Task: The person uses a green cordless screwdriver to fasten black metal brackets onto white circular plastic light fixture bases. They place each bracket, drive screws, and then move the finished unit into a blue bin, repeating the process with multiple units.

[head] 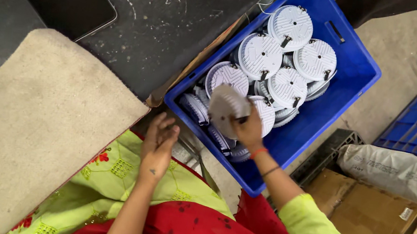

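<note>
Over blue crate (356,72) edge: right hand (249,131) clamps white disc (225,108); left hand (159,145) empty, fingers loose.

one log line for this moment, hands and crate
right hand: lifting white round disc | left hand: empty, by lap | blue crate: more discs

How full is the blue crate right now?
Partly full. The blue crate has white round discs heaped at its left end; bare floor shows along its right side.

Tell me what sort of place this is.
Likely a small assembly workshop: a blue crate full of identical round white lamp housings, cardboard boxes and a filled sack on the floor.
</note>
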{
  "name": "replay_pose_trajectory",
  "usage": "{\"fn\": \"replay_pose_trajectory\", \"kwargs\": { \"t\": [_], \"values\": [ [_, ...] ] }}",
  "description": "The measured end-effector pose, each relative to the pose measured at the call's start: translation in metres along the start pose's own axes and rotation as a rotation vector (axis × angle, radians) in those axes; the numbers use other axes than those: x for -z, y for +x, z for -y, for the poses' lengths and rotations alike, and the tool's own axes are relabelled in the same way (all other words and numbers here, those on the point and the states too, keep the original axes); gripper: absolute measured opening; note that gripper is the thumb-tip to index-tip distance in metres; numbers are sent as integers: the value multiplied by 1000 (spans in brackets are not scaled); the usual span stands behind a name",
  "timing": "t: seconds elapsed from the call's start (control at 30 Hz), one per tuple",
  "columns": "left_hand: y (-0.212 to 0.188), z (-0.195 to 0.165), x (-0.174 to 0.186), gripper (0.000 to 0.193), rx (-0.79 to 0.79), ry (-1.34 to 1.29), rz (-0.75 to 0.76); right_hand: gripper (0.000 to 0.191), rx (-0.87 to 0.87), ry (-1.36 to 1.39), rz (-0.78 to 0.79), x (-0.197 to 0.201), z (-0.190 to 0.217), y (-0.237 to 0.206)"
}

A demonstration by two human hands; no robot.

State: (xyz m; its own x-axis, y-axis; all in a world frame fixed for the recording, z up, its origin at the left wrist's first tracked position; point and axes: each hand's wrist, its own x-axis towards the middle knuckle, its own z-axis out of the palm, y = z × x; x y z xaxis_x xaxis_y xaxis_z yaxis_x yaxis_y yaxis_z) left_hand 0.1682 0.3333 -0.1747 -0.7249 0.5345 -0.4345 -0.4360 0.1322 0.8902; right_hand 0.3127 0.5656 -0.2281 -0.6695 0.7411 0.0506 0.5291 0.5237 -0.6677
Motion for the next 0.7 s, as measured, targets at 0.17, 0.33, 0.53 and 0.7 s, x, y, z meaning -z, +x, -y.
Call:
{"fn": "replay_pose_trajectory", "kwargs": {
  "t": [0.17,0.33,0.53,0.7],
  "values": [
    [-1,-5,-9,60,8,141,-16,76,64,-83,185,-67,17,3],
    [0,-7,-8,58,69,120,-65,77,57,-10,270,-88,21,42],
    [7,3,-9,53,52,-8,-52,80,-82,4,401,-83,18,59],
    [7,8,-8,51,67,-9,-38,96,-29,-22,349,-90,19,24]
  ]
}}
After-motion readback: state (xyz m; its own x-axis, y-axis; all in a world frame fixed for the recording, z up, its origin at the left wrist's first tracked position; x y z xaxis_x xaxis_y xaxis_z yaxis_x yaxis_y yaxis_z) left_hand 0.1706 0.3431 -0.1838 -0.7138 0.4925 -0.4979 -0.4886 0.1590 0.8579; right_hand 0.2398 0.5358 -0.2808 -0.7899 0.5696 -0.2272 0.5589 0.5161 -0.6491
